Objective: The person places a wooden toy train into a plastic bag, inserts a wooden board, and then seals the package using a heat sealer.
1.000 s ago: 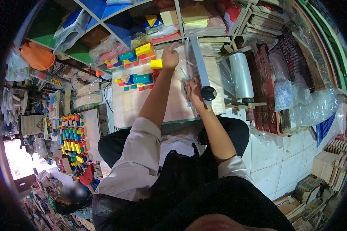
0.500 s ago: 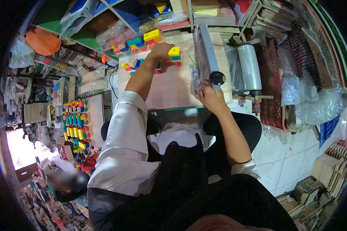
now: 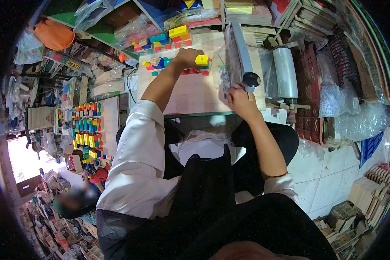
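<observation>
My left hand [image 3: 187, 57] grips a colourful wooden block train [image 3: 177, 65] on the pale wooden work board [image 3: 190, 93]; a yellow block [image 3: 201, 60] sits at the train's right end. My right hand [image 3: 238, 96] pinches the edge of a clear plastic bag [image 3: 225, 78] beside the black knob [image 3: 250, 79] of a long grey lever arm [image 3: 242, 41]. A second block train [image 3: 169, 37] stands at the board's far edge.
A roll of clear film [image 3: 286, 71] lies right of the lever. Shelves with stacked boards and bagged toys rise behind. Rows of coloured blocks [image 3: 84, 138] stand at the left. Red crates [image 3: 307, 86] and bubble wrap [image 3: 355, 117] lie right. Another person [image 3: 71, 203] sits lower left.
My left hand came back from the far edge of the board, closed on the block train and drew it right towards the bag. My right hand stayed by the lever knob.
</observation>
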`<act>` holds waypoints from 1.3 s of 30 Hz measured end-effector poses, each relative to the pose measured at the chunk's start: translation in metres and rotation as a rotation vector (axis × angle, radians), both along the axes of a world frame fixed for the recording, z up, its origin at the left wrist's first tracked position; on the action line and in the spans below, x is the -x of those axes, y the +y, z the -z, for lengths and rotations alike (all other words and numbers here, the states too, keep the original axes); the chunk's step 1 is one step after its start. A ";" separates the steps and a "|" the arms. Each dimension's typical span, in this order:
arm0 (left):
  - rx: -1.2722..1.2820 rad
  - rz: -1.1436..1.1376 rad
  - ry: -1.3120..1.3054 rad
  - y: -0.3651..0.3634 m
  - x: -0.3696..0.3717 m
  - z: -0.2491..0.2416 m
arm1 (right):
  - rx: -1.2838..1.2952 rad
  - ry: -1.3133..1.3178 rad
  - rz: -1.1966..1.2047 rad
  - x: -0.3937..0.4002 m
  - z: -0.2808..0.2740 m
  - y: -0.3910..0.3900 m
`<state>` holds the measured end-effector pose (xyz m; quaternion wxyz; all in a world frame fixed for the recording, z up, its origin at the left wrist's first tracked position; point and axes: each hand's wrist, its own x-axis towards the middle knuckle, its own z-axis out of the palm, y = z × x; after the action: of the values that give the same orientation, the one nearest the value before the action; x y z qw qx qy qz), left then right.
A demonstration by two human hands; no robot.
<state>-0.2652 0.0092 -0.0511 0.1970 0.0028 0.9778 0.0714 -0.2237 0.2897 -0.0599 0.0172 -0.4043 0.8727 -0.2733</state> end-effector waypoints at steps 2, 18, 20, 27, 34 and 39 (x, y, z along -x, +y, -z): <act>-0.105 -0.031 -0.001 -0.007 -0.008 -0.001 | 0.016 0.035 -0.038 0.001 0.007 -0.005; -0.300 -0.302 0.702 -0.101 -0.126 0.020 | 0.039 -0.136 -0.294 -0.036 0.025 -0.037; -0.129 -0.376 0.598 -0.102 -0.115 0.024 | -0.051 -0.137 -0.320 -0.043 0.029 -0.042; -0.131 -0.316 0.441 -0.084 -0.094 0.027 | -0.657 -0.325 -0.428 -0.040 -0.014 -0.082; -0.039 -0.278 0.374 -0.069 -0.084 0.039 | -0.067 0.173 -0.018 0.047 -0.012 -0.158; -0.117 -0.295 0.419 -0.076 -0.082 0.041 | -0.269 -0.048 -0.157 0.089 0.026 -0.167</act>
<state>-0.1832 -0.0668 -0.0923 -0.0229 -0.1138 0.9813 0.1538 -0.3128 0.1232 -0.0855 0.1133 -0.4587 0.8664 -0.1615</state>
